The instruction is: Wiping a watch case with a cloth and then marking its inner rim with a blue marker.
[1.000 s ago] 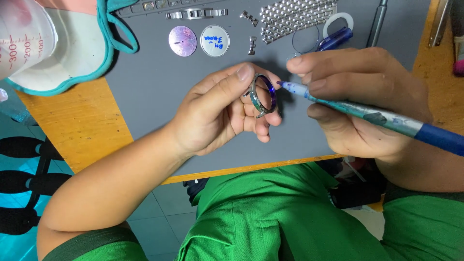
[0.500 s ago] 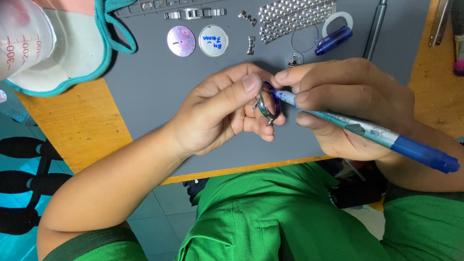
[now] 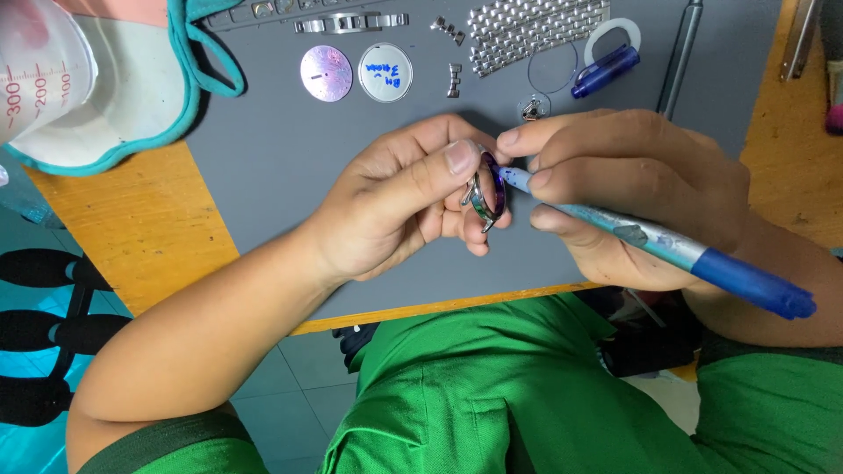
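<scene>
- The left hand (image 3: 395, 206) pinches a watch case (image 3: 487, 189) on edge between thumb and fingers, above the grey mat (image 3: 290, 167).
- The right hand (image 3: 632, 189) grips a blue pen (image 3: 659, 241), fingers closed round its barrel, tip now touching the case's glass face.
- A second ago the tip stood just off the case; it has since closed in, so marking seems under way.
- The pen cap (image 3: 606, 70), two discs (image 3: 356, 73) and bracelet links (image 3: 531, 26) lie unmoved.
</scene>
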